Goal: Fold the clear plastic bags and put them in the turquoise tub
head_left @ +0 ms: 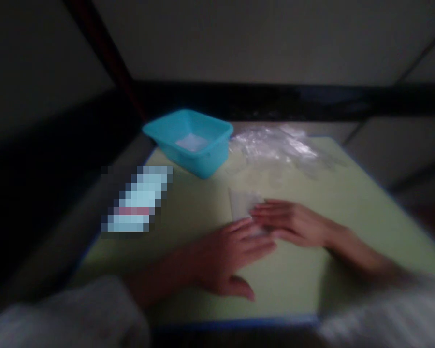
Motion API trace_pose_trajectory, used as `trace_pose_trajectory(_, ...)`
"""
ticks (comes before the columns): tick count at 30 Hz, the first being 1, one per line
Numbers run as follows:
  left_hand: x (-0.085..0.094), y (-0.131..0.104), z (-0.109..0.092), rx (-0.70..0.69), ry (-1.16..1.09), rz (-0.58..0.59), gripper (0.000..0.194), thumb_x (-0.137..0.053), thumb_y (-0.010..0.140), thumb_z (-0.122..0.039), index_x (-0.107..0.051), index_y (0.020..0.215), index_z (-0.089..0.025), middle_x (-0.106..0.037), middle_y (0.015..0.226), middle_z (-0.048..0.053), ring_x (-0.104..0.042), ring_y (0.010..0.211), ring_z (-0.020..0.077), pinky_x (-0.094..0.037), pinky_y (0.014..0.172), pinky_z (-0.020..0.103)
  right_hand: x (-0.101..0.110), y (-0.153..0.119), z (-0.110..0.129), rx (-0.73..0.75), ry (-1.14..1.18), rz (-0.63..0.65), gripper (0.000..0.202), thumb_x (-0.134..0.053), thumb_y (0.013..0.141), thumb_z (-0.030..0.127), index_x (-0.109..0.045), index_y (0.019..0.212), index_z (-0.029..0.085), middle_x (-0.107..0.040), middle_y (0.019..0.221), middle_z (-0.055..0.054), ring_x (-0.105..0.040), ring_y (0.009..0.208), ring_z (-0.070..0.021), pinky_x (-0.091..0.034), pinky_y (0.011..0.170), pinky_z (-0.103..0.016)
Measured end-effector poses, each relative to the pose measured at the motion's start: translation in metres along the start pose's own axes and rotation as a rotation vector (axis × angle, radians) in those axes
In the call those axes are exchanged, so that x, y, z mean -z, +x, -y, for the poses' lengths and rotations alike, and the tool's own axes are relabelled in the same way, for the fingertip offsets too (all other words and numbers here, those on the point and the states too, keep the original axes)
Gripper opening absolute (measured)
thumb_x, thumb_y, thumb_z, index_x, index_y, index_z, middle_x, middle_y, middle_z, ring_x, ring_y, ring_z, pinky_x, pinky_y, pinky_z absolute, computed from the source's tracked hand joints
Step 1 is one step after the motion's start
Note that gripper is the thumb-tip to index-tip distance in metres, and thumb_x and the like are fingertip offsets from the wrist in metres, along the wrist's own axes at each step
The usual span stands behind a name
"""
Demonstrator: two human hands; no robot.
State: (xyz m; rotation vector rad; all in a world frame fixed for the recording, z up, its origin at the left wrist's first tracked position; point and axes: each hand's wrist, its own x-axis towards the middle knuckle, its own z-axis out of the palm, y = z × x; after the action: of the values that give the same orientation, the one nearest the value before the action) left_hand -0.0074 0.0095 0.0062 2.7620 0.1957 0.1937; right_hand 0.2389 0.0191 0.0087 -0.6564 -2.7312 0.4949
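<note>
A thin whitish sheet or flat packet [242, 203] lies on the pale yellow table [195, 203]; blur keeps me from telling which. My left hand [234, 256] rests flat over its near edge, fingers stretched out to the right and thumb spread towards me. From the other side, my right hand [293, 222] lies across its right part, fingers extended to the left and held flat. The fingertips of both hands come close together over the sheet and hide its lower right portion.
A turquoise plastic basin [213, 157] with a white piece [192, 142] inside stands at the back left. Crumpled clear plastic bags [282, 145] are heaped along the far side. A pixelated bright rectangle [139, 198] lies by the left edge. A wall rises behind the table.
</note>
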Motion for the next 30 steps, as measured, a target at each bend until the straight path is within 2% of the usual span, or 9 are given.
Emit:
trace_pose_trajectory(7,-0.001,0.001,0.000,-0.019,0.021,-0.018,0.075,-0.044,0.085,-0.059,-0.028,0.143,-0.014,-0.030,0.148,0.012,-0.021,0.139,0.0291,-0.015,0.114,0.046,-0.006,0.003,-0.011,-0.126,-0.121,0.049,0.051,-0.030,0.098,0.041,-0.029,0.143,0.018,-0.035,0.146,-0.009,-0.029,0.136,-0.0182,-0.013,0.113,-0.049)
trace_pose_trajectory(14,0.000,0.001,0.000,0.006,0.026,0.037,0.076,-0.045,0.084,-0.059,-0.028,0.143,-0.013,-0.027,0.149,0.011,-0.013,0.140,0.0316,-0.014,0.114,0.049,-0.008,0.008,-0.020,-0.183,-0.194,0.061,0.052,-0.031,0.097,0.042,-0.024,0.145,0.022,-0.029,0.149,-0.006,-0.024,0.138,-0.0193,-0.016,0.112,-0.049)
trace_pose_trajectory(20,0.000,0.000,0.001,-0.008,0.004,0.000,0.077,-0.045,0.084,-0.059,-0.026,0.144,-0.013,-0.028,0.149,0.012,-0.014,0.140,0.0301,-0.013,0.114,0.047,-0.008,0.009,-0.021,-0.187,-0.162,0.043,0.054,-0.030,0.097,0.043,-0.020,0.146,0.022,-0.028,0.149,-0.007,-0.021,0.139,-0.0193,-0.011,0.112,-0.050)
trace_pose_trajectory(25,0.004,-0.002,0.002,-0.018,-0.017,-0.048,0.075,-0.040,0.087,-0.058,-0.024,0.144,-0.012,-0.025,0.150,0.012,-0.016,0.140,0.0277,-0.012,0.114,0.048,-0.004,0.008,-0.012,-0.163,-0.122,-0.055,0.062,-0.032,0.096,0.046,-0.012,0.147,0.018,-0.022,0.151,-0.011,-0.020,0.139,-0.0211,-0.012,0.112,-0.052)
trace_pose_trajectory(30,0.003,-0.001,0.001,0.002,-0.021,-0.013,0.073,-0.039,0.088,-0.057,-0.024,0.144,-0.013,-0.025,0.150,0.011,-0.014,0.141,0.0282,-0.012,0.114,0.047,-0.003,0.007,0.002,-0.225,-0.137,-0.112,0.055,-0.032,0.097,0.038,-0.016,0.147,0.020,-0.029,0.149,-0.010,-0.026,0.137,-0.0204,-0.015,0.112,-0.052)
